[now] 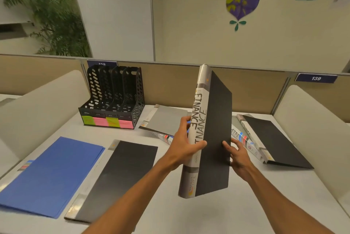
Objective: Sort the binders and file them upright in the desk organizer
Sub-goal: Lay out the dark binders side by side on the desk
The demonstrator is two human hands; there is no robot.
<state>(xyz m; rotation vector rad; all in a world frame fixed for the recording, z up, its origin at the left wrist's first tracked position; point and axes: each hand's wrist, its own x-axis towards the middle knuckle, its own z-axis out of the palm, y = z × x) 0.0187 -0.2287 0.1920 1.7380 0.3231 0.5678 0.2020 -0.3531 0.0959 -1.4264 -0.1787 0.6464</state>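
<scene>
A black binder [216,129] with "FINANCE" written on its grey spine stands upright above the desk's middle. My left hand [183,144] grips its spine, thumb curled over the front. My right hand [236,154] holds the cover's right edge, fingertips on the black face. The black perforated desk organizer [113,97] stands at the back left, its slots holding nothing, with green and pink sticky notes along its front. Flat on the desk lie a blue folder [53,175], a black binder [121,175], a grey binder [166,122] and another black binder [274,139].
A white desk [151,214] is bounded by cream side dividers [37,105] and a tan back partition with number plates. One more binder spine [244,139] shows behind my right hand. A potted plant stands beyond the partition at the left.
</scene>
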